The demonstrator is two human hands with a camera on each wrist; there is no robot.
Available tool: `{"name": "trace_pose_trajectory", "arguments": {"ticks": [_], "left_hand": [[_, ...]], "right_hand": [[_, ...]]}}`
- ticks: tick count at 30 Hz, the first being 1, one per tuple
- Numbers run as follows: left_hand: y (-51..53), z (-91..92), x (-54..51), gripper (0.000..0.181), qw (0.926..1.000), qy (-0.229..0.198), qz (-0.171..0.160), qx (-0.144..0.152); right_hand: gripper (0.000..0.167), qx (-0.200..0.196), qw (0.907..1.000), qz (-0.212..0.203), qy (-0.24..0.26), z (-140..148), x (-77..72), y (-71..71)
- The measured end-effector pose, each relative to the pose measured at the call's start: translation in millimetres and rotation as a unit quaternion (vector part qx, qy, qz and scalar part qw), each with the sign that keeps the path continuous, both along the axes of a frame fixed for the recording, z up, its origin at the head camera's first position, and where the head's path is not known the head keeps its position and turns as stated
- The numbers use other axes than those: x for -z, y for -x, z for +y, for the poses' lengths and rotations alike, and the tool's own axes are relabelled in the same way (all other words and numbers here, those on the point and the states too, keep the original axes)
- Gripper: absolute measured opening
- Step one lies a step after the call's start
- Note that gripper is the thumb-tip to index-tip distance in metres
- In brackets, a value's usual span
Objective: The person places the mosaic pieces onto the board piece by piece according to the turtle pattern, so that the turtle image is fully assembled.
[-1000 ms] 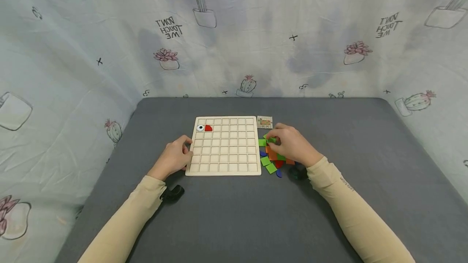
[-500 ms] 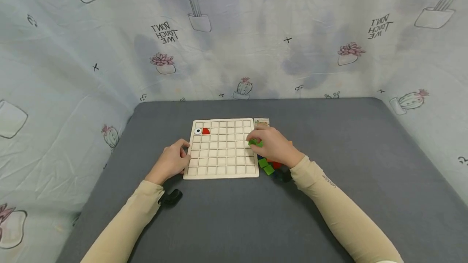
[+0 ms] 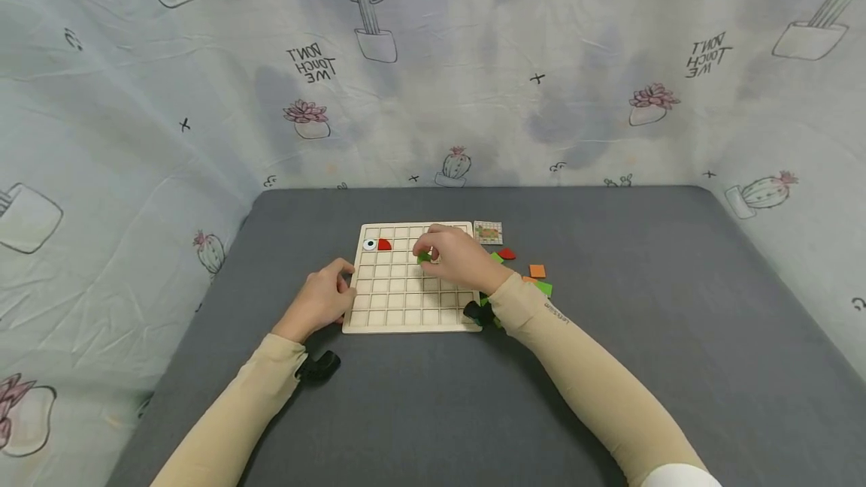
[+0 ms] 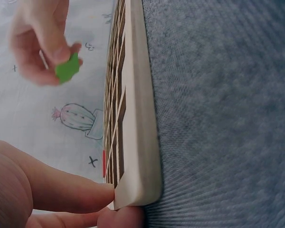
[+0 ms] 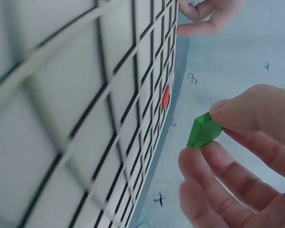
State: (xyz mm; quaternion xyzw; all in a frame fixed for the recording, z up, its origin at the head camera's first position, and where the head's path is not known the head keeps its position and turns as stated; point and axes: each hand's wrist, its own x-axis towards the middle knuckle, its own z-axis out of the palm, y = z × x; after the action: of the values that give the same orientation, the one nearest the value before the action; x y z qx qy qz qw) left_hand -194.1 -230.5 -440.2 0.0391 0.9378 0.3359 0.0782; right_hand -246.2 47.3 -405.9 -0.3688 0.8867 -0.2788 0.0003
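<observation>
A wooden grid board [image 3: 379, 303] lies flat on the grey table. My left hand [image 3: 318, 299] grips its left edge; in the left wrist view thumb and finger pinch the rim near a corner. Over the upper middle cells is my right hand [image 3: 462, 255], holding a small green tile [image 5: 204, 130] between thumb and fingertips. The tile is tilted and raised off the board in the right wrist view. Side by side in the board's upper left cells sit a white tile with a black eye dot [image 3: 369, 245] and a red rounded tile [image 3: 384, 245].
A small pattern card [image 3: 488, 232] lies at the board's upper right corner. Loose pieces, among them an orange tile [image 3: 537, 270], a red piece [image 3: 507, 254] and several green ones, lie right of the board, partly hidden by the right forearm. A printed curtain hangs behind.
My right hand has taken the green tile from the loose pile and carried it left, over the board. The left hand has stayed at the board's edge.
</observation>
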Motion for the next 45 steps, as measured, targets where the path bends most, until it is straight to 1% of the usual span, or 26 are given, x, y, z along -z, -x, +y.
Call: {"name": "trace_pose_trajectory", "arguments": {"ticks": [10,17,20,24,27,33,39,45], "left_hand": [[0.2,0.0,-2.0,0.039,1.0000,-0.002,-0.001,0.000],[1.6,0.3,-3.7,0.038,1.0000,0.002,0.003,0.002],[1.8,-0.5,-3.5,0.038,1.0000,0.001,0.002,0.002],[2.0,-1.5,-2.7,0.037,1.0000,0.000,0.002,0.001],[2.5,-2.0,-2.3,0.037,1.0000,-0.001,0.000,0.000],[2.9,-2.2,-1.8,0.037,1.0000,-0.006,-0.007,0.000],[3.2,-2.3,-1.5,0.037,1.0000,-0.007,-0.004,0.000],[3.5,-1.8,0.0,0.038,0.9999,-0.006,-0.010,-0.003]], "right_hand": [[0.019,-0.020,0.9997,-0.014,0.002,-38.0,-1.0,20.2],[0.021,-0.023,0.9990,-0.037,0.004,-58.3,-1.8,27.1],[0.019,-0.026,0.9987,-0.042,0.011,-66.9,0.0,30.6],[0.018,-0.023,0.9988,-0.043,0.007,-78.0,6.9,37.0],[0.017,-0.019,0.9989,-0.043,-0.002,-85.0,10.9,40.8],[0.019,-0.020,0.9980,-0.052,-0.028,-97.3,11.5,44.4],[0.019,-0.025,0.9967,-0.039,-0.066,-105.8,14.8,46.0],[0.019,-0.027,0.9960,-0.029,-0.081,-110.4,18.5,45.2]]}}
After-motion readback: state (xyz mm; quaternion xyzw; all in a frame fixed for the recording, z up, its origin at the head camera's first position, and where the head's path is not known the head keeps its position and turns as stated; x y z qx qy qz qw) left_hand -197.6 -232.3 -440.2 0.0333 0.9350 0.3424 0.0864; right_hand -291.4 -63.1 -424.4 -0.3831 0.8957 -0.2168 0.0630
